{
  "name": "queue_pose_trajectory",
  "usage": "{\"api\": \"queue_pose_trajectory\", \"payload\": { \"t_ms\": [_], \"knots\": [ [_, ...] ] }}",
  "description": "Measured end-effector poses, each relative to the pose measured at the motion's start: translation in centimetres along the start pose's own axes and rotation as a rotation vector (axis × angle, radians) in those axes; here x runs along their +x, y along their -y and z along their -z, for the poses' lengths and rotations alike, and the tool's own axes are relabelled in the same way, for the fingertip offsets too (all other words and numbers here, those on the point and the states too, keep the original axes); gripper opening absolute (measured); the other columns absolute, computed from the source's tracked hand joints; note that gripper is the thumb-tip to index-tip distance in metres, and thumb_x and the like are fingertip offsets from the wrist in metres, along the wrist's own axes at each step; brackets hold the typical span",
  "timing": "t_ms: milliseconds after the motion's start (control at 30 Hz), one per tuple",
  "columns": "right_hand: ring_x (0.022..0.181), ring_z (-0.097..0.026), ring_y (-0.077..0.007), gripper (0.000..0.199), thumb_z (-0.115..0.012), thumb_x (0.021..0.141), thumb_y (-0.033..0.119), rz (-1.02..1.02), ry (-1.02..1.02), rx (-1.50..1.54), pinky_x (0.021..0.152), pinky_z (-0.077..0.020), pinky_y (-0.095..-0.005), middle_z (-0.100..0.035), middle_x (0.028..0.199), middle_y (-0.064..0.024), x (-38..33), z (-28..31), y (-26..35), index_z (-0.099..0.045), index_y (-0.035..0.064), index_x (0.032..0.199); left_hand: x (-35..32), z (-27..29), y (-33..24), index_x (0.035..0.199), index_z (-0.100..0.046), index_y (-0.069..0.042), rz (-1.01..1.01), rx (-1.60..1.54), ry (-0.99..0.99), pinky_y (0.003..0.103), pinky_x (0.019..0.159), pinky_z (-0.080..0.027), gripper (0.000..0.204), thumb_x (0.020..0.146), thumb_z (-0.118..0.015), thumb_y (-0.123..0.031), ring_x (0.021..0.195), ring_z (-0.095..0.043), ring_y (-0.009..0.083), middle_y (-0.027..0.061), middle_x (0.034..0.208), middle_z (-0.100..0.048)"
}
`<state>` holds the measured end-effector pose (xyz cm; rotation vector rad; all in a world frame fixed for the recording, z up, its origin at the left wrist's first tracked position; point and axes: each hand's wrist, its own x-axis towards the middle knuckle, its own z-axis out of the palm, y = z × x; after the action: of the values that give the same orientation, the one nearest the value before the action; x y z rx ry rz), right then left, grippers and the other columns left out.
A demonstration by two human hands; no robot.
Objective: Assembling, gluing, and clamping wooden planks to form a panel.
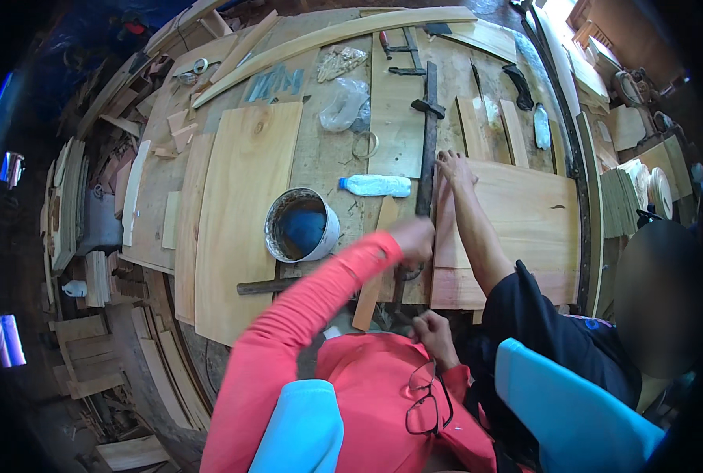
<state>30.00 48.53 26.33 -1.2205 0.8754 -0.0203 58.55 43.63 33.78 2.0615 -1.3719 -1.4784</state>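
Note:
My left hand (413, 239), in a red sleeve, is closed in a fist over a long dark bar clamp (429, 150), slightly blurred. Whether it grips the bar or something else is hidden. My right hand (438, 335) is close to my body with curled fingers, near the clamp's lower end; what is in them does not show. The clamp lies along the left edge of a wide wooden panel (517, 229). A co-worker's hand (455, 167) rests on the panel's far left corner.
Left of my hands stand a white bucket (328, 236) with dark contents and a plastic bottle (375, 185) lying down. A broad board (249, 197) lies farther left. A second dark bar (582, 236) runs along the panel's right side. The co-worker's dark sleeve (556, 331) is close on my right.

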Motion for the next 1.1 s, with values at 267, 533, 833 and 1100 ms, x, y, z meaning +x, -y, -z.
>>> {"api": "queue_pose_trajectory", "payload": {
  "t_ms": [267, 533, 833, 1100],
  "knots": [
    [0.062, -0.057, -0.0179, 0.003, -0.060, 0.094, 0.000, 0.555, -0.273, -0.408, 0.056, -0.0429, -0.0359, -0.055, 0.071, -0.0122, 6.4, -4.9, 19.4, -0.058, 0.0004, 0.096, -0.2, 20.6, 14.8, 0.086, -0.069, -0.002, 0.093, 0.466, -0.626, 0.051, 0.078, -0.054, 0.023, 0.087, -0.057, -0.021, 0.090, -0.069, 0.0437, 0.0246, 0.093, -0.071],
    [0.085, -0.064, -0.0309, 0.011, -0.061, 0.087, -0.001, 0.930, -0.622, -0.327, 0.074, -0.0535, -0.0375, -0.061, 0.095, -0.0176, 34.9, -9.6, 30.7, -0.063, -0.0012, 0.098, 3.4, 19.9, 28.4, 0.113, -0.064, -0.003, 0.280, 0.680, -0.193, 0.050, 0.091, -0.053, 0.034, 0.080, -0.064, -0.012, 0.105, -0.067, 0.0407, 0.0232, 0.113, -0.069],
    [0.132, -0.048, -0.0408, 0.060, -0.068, 0.072, 0.005, 0.906, -0.718, -1.390, 0.110, -0.0366, -0.0560, -0.047, 0.143, -0.0232, 54.7, -3.0, 32.2, -0.052, -0.0003, 0.130, 6.1, 17.8, 28.1, 0.109, -0.070, 0.001, 0.259, 0.821, -0.187, 0.046, 0.094, -0.054, 0.026, 0.086, -0.060, -0.004, 0.110, -0.065, 0.0381, 0.0204, 0.113, -0.069],
    [0.117, -0.054, -0.0371, 0.052, -0.073, 0.070, 0.022, 0.796, -0.424, -1.635, 0.095, -0.0421, -0.0527, -0.059, 0.119, -0.0167, 58.6, -3.1, 32.3, -0.060, 0.0047, 0.117, 5.1, 19.1, 28.2, 0.107, -0.064, 0.006, 0.180, 0.769, -0.158, 0.044, 0.088, -0.057, 0.030, 0.078, -0.067, -0.001, 0.107, -0.064, 0.0400, 0.0253, 0.108, -0.068]
  ]
}}
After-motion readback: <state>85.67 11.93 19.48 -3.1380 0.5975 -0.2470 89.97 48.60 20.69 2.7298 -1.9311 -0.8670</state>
